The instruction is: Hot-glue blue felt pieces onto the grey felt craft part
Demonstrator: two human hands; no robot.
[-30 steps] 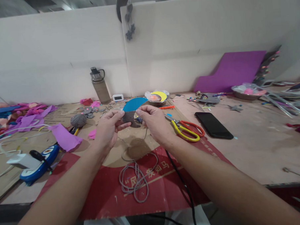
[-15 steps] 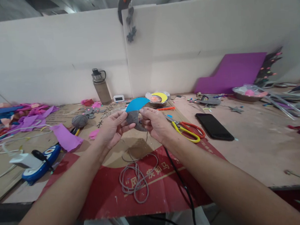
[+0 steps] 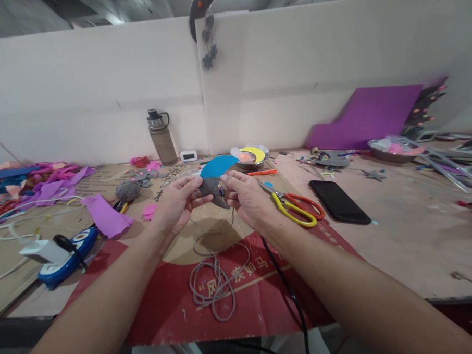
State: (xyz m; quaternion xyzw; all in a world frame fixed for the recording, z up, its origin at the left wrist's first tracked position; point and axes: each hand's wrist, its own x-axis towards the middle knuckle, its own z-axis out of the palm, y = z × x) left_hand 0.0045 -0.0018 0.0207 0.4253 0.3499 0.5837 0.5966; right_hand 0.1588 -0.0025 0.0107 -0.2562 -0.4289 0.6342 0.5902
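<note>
Between my hands is a crescent-shaped piece [image 3: 219,167], bright blue on its upper part and covered with grey yarn on its lower part. My left hand [image 3: 179,201] pinches its left side between thumb and fingers. My right hand [image 3: 246,195] grips the right side, close to where the blue meets the grey. From there a strand of grey yarn [image 3: 213,287] hangs down and lies in loose loops on the red printed sheet [image 3: 159,316]. Scissors [image 3: 296,208] with yellow and red handles rest just right of my right hand.
A black phone [image 3: 339,201] lies at the right. Behind my hands stand a bottle [image 3: 162,141] and a bowl with a yellow crescent [image 3: 256,155]. At the left are a grey yarn ball [image 3: 127,191], felt scraps [image 3: 52,187] and a blue power strip [image 3: 69,257]. A black cable [image 3: 290,289] crosses the sheet.
The view has shifted slightly, so the scene sits a little lower and further right. Both hands keep their hold on the crescent, with hardly any movement.
</note>
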